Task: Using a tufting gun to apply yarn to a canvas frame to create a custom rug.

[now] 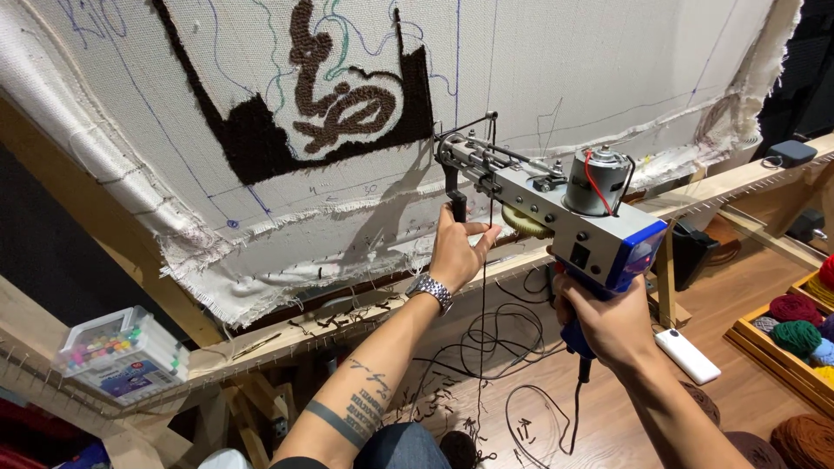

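Observation:
I hold a tufting gun (556,201), grey metal with a blue rear and a silver motor on top. My left hand (458,249), a metal watch on its wrist, grips the black front handle under the gun's nose. My right hand (605,322) is closed on the blue rear grip, from which a black cord hangs. The needle tip sits against the stretched white cloth (556,61), just right of a dark brown tufted patch (326,108). A thin dark yarn strand (484,330) drops from the gun toward the floor.
The cloth is stretched on a wooden frame (287,334) with yarn scraps on its lower bar. A clear box of coloured markers (122,352) sits at the left. Yarn balls in a wooden tray (795,334), a white remote (686,354) and black cables lie on the wooden floor.

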